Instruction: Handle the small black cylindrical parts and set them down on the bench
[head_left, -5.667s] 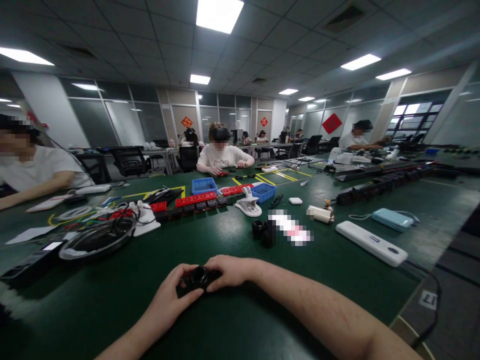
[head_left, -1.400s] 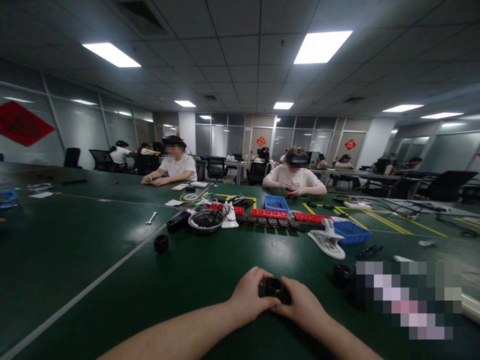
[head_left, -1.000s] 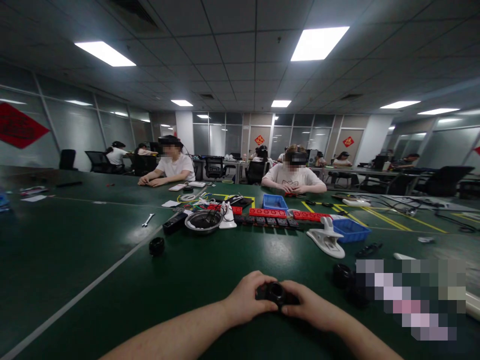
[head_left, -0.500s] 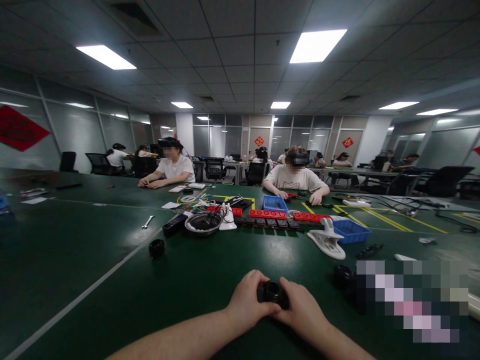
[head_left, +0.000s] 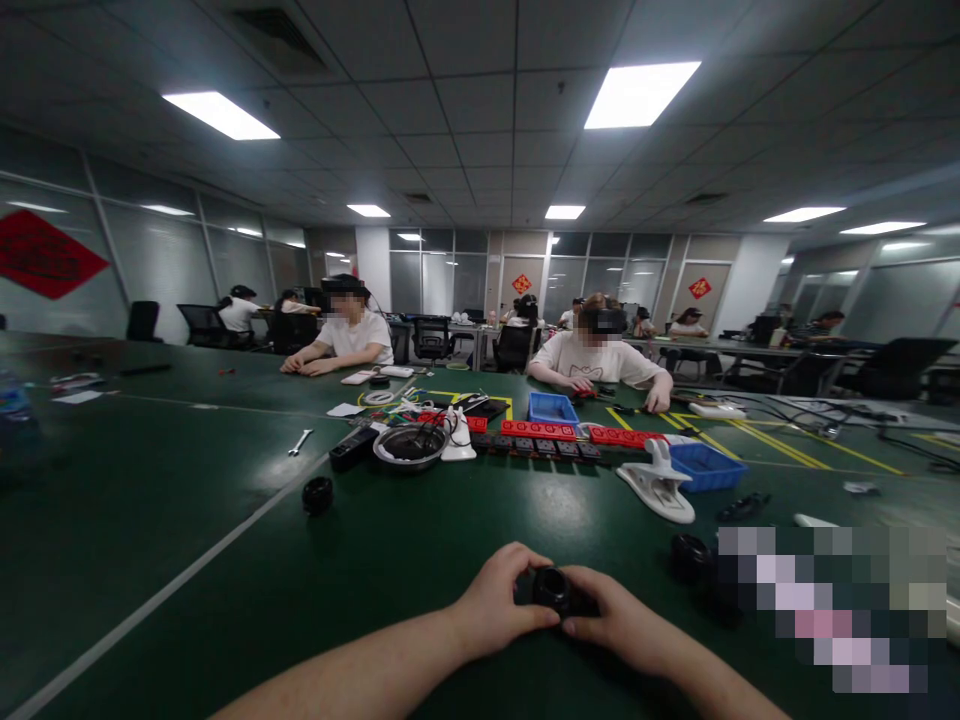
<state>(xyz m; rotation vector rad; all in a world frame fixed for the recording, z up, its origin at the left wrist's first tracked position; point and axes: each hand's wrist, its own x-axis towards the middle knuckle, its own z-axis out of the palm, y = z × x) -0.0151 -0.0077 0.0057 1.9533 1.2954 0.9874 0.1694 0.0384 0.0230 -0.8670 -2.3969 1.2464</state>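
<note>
Left hand: left hand [head_left: 499, 600] is curled round the left side of a small black round part [head_left: 553, 590], thumb and fingers pinching it, down low on the green table [head_left: 187, 520] right in front of me.

Right hand: right hand [head_left: 619, 620] has the other side of the same part, fingertips pressed onto it from the right. So both hands are closed on this one piece, touching each other over it.

The part: black, ring-shaped with a hole on top, kinda like a lens barrel or a threaded cap. Can't tell if it's one piece or two stacked, my fingers cover most of it. It sits just above or on the table surface, hard to say which.

Nearby black bits: another black ring [head_left: 688, 556] just to the right of my right hand, and a lone black cap [head_left: 317, 494] further off to the left, well apart from my hands.

Middle of table: metal bowl [head_left: 409, 446] with wires in it, a white clamp thing [head_left: 658, 485], a row of red and black socket strips [head_left: 551, 438], two blue bins [head_left: 705, 466], a small wrench [head_left: 299, 441].

Far side: two people in white shirts sit across the table, hands on their own stuff.
</note>
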